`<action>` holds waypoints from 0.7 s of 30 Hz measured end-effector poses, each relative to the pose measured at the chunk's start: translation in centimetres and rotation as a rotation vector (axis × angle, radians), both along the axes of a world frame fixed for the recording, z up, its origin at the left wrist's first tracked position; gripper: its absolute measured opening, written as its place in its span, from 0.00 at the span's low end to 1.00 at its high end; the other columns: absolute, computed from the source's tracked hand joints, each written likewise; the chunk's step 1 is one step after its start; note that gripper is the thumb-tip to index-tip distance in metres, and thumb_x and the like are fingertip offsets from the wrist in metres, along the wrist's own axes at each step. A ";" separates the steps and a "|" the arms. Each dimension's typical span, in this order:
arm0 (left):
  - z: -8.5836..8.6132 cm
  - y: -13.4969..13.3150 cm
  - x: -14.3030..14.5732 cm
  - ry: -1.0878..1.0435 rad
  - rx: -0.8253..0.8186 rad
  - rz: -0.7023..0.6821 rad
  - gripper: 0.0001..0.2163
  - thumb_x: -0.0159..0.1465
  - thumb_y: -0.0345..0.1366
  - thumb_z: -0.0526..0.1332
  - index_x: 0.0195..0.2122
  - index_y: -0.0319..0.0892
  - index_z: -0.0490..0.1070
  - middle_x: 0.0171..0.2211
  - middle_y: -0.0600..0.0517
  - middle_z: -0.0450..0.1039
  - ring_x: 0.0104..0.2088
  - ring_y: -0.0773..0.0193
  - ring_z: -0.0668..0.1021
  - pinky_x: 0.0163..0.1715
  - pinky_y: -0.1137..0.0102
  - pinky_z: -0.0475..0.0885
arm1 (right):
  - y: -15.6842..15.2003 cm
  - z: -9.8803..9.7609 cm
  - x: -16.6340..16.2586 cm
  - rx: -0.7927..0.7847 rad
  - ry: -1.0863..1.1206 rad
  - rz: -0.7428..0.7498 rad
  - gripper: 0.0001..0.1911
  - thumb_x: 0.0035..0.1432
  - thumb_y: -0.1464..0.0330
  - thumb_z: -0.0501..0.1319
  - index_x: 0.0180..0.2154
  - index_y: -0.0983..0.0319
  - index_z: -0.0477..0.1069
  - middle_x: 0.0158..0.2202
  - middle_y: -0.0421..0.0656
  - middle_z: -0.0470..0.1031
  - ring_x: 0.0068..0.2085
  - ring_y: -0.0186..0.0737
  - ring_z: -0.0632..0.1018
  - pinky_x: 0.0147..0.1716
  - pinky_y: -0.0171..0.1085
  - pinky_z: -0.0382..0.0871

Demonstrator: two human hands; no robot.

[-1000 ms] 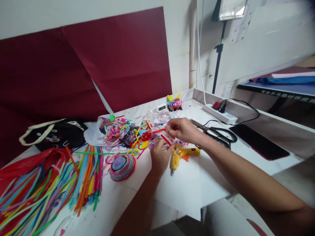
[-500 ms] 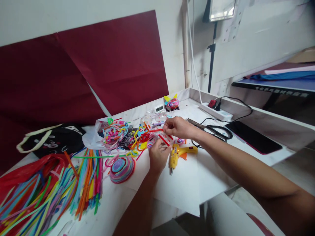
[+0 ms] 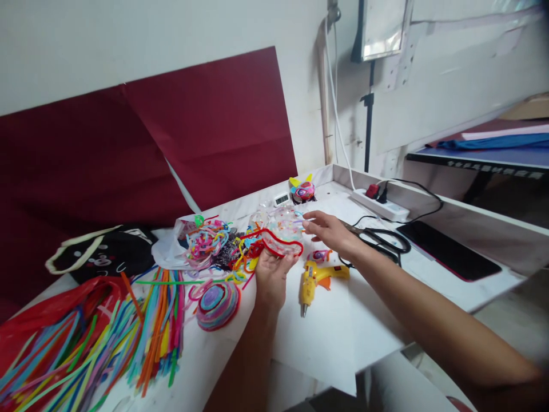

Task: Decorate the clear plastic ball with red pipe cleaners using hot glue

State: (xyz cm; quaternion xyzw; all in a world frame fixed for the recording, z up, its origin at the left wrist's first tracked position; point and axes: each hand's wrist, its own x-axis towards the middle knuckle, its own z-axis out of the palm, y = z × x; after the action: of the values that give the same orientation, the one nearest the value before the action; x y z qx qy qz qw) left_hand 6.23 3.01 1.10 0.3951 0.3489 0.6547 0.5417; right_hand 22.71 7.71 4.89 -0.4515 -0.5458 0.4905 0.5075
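Note:
My left hand (image 3: 271, 280) is closed on a clear, shell-like piece (image 3: 281, 246) with a red pipe cleaner (image 3: 266, 231) running along its edge; the strip's far end trails left toward the pile. To the right, my right hand (image 3: 329, 231) is apart from the piece, palm down, fingers stretched and holding nothing. Below it lie a small coiled pipe-cleaner piece (image 3: 318, 256) and a yellow hot glue gun (image 3: 309, 283), nozzle toward me. Black-handled scissors (image 3: 388, 247) lie partly behind my right forearm. A round dome of coiled pipe cleaners (image 3: 218, 306) rests left of my left wrist.
Bundles of colourful pipe cleaners (image 3: 156, 332) cover the table's left side. Behind them are a black bag (image 3: 111, 252) and a pile of scraps (image 3: 208, 243). A decorated figure (image 3: 303, 191), small digital display (image 3: 282, 199), power strip (image 3: 381, 206) and phone (image 3: 448, 250) stand farther back and right.
My right hand has let go of the red pipe cleaner and moved right, its fingers opening. My left hand has turned the clear piece, so the red edge now shows as a curve. The view has tilted up slightly.

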 end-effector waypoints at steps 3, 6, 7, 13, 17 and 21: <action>0.0 0.1 -0.1 -0.078 -0.003 -0.024 0.21 0.45 0.31 0.73 0.40 0.43 0.71 0.37 0.53 0.78 0.36 0.68 0.79 0.39 0.72 0.75 | -0.5 0.0 -0.5 -0.227 0.269 0.116 0.12 0.54 0.70 0.66 0.41 0.62 0.72 0.32 0.42 0.75 0.30 0.37 0.77 0.28 0.36 0.73; -0.2 0.2 -0.1 -0.118 0.005 -0.033 0.21 0.45 0.30 0.73 0.41 0.43 0.72 0.37 0.53 0.78 0.36 0.69 0.79 0.38 0.74 0.75 | -0.5 -0.3 -0.9 -0.294 0.383 0.152 0.12 0.52 0.75 0.66 0.40 0.62 0.70 0.28 0.39 0.74 0.27 0.34 0.76 0.26 0.35 0.75; -0.2 0.2 -0.1 -0.127 0.008 -0.036 0.21 0.45 0.30 0.73 0.41 0.43 0.72 0.37 0.53 0.78 0.36 0.69 0.79 0.38 0.74 0.74 | -0.4 -0.5 -1.0 -0.315 0.421 0.157 0.12 0.52 0.76 0.65 0.40 0.62 0.70 0.27 0.38 0.73 0.26 0.33 0.76 0.27 0.34 0.75; -0.2 0.1 0.0 -0.129 -0.012 -0.032 0.21 0.44 0.31 0.74 0.39 0.43 0.72 0.33 0.55 0.77 0.35 0.69 0.79 0.36 0.73 0.74 | -0.1 -1.5 -1.4 -0.425 0.650 0.254 0.12 0.53 0.80 0.61 0.39 0.62 0.68 0.26 0.38 0.75 0.24 0.32 0.77 0.27 0.32 0.75; 0.0 -0.1 0.1 -0.119 -0.018 -0.005 0.19 0.45 0.31 0.74 0.37 0.42 0.72 0.31 0.56 0.75 0.27 0.74 0.74 0.25 0.79 0.66 | -0.2 -1.7 -2.0 -0.422 0.775 0.308 0.13 0.54 0.80 0.61 0.40 0.62 0.67 0.28 0.40 0.77 0.27 0.36 0.80 0.31 0.36 0.77; 0.5 -0.4 0.1 -0.171 -0.013 -0.021 0.17 0.46 0.29 0.74 0.35 0.42 0.71 0.30 0.57 0.72 0.25 0.77 0.70 0.21 0.80 0.61 | -0.2 -1.9 -2.6 -0.372 0.858 0.313 0.14 0.54 0.81 0.59 0.40 0.61 0.66 0.28 0.39 0.78 0.31 0.38 0.81 0.37 0.39 0.78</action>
State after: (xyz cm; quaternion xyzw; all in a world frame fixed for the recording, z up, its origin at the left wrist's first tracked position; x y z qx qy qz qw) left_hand 6.31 2.64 1.56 0.3380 0.3013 0.6781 0.5789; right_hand 20.09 7.55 2.97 -0.2045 -0.2518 0.7918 0.5176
